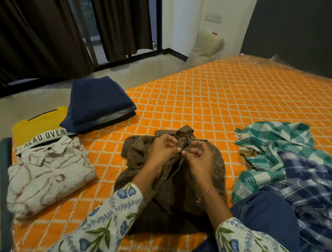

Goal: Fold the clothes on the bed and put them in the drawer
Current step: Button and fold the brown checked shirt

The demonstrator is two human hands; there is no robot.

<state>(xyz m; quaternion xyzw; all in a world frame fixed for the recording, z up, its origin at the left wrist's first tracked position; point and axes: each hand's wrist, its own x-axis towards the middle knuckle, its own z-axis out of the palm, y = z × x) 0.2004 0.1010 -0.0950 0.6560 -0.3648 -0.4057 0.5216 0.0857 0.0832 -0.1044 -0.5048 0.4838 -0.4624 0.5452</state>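
On the bed (212, 101), at left, folded items lie stacked: a white patterned shirt (47, 174), a yellow shirt (37, 124) and navy trousers (98, 101). At centre, the brown checked shirt (169, 177) lies crumpled; the left hand (164, 150) and right hand (197, 157) pinch its front edge with curled fingers. At right, a teal checked cloth (273, 145) and blue plaid garment (314, 185) lie unfolded.

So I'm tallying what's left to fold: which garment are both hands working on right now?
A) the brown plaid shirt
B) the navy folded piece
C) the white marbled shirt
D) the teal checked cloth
A: the left hand and right hand both pinch the brown plaid shirt near its collar, at the middle of the bed; the other garments lie untouched to the sides.
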